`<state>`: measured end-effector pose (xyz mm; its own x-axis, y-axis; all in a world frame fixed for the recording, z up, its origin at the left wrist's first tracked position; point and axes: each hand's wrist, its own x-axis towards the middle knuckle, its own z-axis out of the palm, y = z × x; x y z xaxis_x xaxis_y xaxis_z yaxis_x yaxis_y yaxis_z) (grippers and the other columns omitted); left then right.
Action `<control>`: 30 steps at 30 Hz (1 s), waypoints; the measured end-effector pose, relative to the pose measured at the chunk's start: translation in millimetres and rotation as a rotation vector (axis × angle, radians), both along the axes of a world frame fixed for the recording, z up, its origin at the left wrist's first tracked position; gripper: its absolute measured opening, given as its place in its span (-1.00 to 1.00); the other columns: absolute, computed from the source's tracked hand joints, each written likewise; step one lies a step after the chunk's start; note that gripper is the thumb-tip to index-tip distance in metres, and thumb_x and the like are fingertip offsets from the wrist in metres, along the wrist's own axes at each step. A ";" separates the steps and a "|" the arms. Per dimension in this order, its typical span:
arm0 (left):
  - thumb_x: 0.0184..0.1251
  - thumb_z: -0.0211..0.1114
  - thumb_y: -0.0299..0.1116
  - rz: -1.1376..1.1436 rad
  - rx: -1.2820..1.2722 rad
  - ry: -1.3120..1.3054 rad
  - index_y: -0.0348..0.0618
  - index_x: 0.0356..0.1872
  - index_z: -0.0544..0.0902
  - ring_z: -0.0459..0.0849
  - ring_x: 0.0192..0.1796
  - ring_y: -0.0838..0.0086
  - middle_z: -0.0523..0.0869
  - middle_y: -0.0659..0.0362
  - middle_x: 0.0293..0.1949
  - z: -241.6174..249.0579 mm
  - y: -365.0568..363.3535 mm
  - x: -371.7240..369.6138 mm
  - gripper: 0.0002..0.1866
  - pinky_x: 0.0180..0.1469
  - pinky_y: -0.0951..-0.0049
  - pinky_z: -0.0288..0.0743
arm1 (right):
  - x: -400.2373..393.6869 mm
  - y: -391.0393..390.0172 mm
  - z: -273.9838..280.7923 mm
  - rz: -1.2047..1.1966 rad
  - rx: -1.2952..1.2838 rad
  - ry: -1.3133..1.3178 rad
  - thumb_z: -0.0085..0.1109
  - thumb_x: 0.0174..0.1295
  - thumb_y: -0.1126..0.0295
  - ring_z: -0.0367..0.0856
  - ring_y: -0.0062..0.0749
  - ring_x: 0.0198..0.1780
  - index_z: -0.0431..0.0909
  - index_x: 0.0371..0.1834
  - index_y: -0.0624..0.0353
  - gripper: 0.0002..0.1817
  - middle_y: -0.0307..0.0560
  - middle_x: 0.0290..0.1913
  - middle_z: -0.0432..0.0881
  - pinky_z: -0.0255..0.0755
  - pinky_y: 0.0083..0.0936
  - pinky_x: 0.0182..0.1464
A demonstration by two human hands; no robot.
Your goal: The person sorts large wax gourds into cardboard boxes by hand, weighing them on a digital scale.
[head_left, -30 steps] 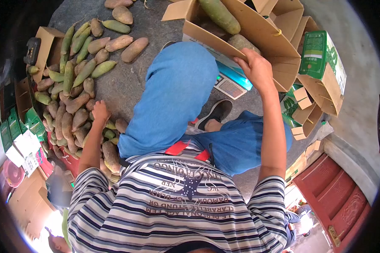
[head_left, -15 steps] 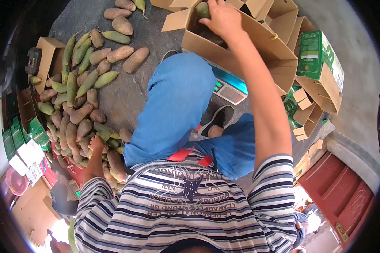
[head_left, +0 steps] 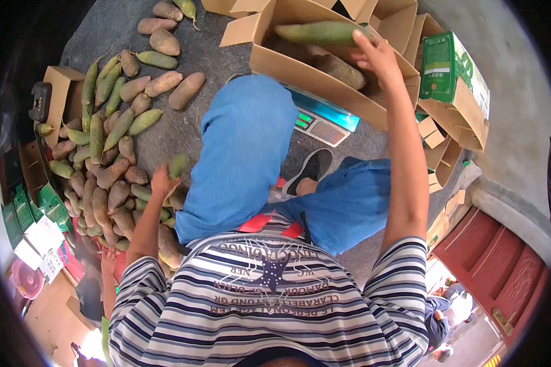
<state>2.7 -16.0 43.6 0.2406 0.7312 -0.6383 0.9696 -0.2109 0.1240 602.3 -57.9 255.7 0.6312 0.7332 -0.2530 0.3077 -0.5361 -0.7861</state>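
Note:
My left hand is closed around a green radish, lifted at the edge of the pile beside my knee. Over the open cardboard box, my right hand has its fingers spread. Its fingertips are at the end of a long green radish that lies along the far side inside the box. Below that radish, brown, sweet-potato-like roots lie in the box. Under the box is a digital scale with a lit green display.
A large pile of brown roots and green radishes spreads over the dark floor on the left. More cartons, including a green printed box, stand at right. Another person's hand reaches in at lower left.
My left hand has risen from the pile with a green radish. My right hand has shifted right along the box and its fingers have spread; the radish it gripped now lies inside.

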 end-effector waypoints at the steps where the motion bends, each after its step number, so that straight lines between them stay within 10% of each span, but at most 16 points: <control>1: -0.12 0.43 -0.13 -0.024 0.048 -0.057 -0.23 0.06 0.42 0.55 0.00 0.03 0.56 -0.10 -0.05 3.1 6.1 11.8 -0.32 0.00 0.15 0.46 | 6.2 -11.9 -4.1 0.052 -0.113 -0.011 0.22 0.05 -0.12 0.63 -0.15 -0.11 0.53 -0.08 0.35 -0.34 0.16 -0.23 0.65 0.46 -0.38 -0.05; 5: -0.06 0.42 -0.17 -0.071 0.200 -0.272 -0.21 0.13 0.40 0.53 0.00 0.05 0.55 -0.10 -0.04 6.3 22.8 53.2 -0.32 0.00 0.16 0.44 | -6.8 -56.7 24.0 0.177 -0.311 -0.711 0.14 0.14 -0.03 0.64 -0.15 -0.12 0.56 -0.08 0.22 -0.48 0.03 -0.21 0.67 0.46 -0.31 -0.06; 12: 0.15 0.26 -0.24 0.222 0.006 -0.721 -0.25 0.13 0.42 0.52 0.03 0.03 0.55 -0.11 0.00 -27.8 41.0 86.4 -0.48 0.06 0.20 0.39 | -14.5 -97.2 24.5 0.226 -0.303 -0.670 0.09 0.23 0.10 0.65 -0.17 -0.15 0.54 -0.06 0.18 -0.61 0.02 -0.19 0.68 0.47 -0.34 -0.11; 30: 0.23 0.20 -0.33 -0.177 0.189 -0.312 -0.30 0.12 0.43 0.55 0.01 0.14 0.57 -0.07 0.00 -8.6 41.4 102.3 -0.55 0.08 0.28 0.37 | -29.9 -97.1 25.8 0.366 -0.193 -0.808 0.04 0.26 0.16 0.61 -0.11 -0.20 0.53 -0.12 0.13 -0.70 0.00 -0.31 0.65 0.45 -0.26 -0.18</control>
